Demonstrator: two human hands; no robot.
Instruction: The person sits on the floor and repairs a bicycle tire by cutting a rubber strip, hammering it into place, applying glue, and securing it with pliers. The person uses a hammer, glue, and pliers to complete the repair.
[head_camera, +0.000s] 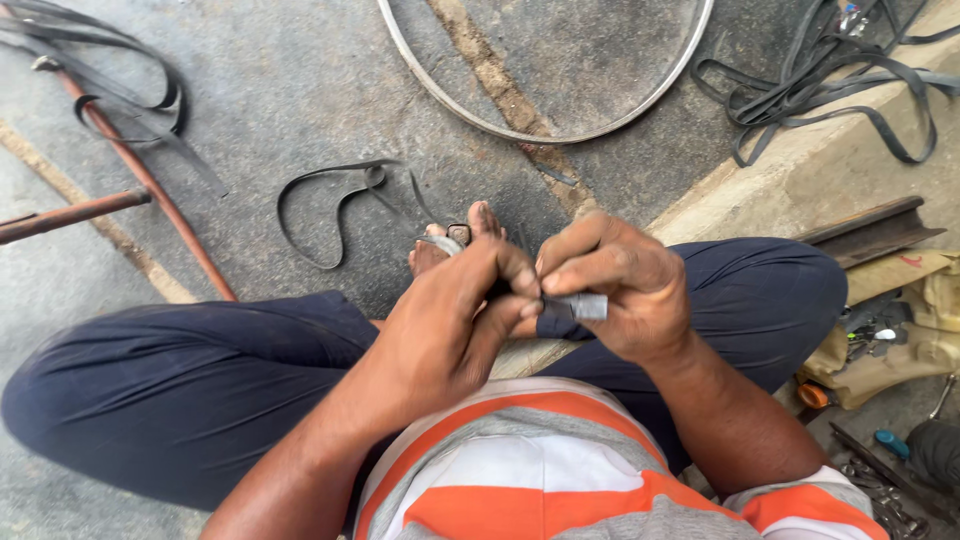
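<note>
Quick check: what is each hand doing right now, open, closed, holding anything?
Left hand: closed, pinching a small dark strip.
Right hand: closed, gripping a small grey piece.

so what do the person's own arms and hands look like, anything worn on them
Both hands are bare: the left hand and the right hand show no gloves, rings or watch in this view. The forearms are uncovered too. The short sleeve of an orange, white and grey striped shirt shows at the right upper arm; the left arm leaves the picture before any sleeve shows.

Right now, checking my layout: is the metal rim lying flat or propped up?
Flat. The rim lies on the stone floor, its curve touching ground all along; its top is cropped.
</note>
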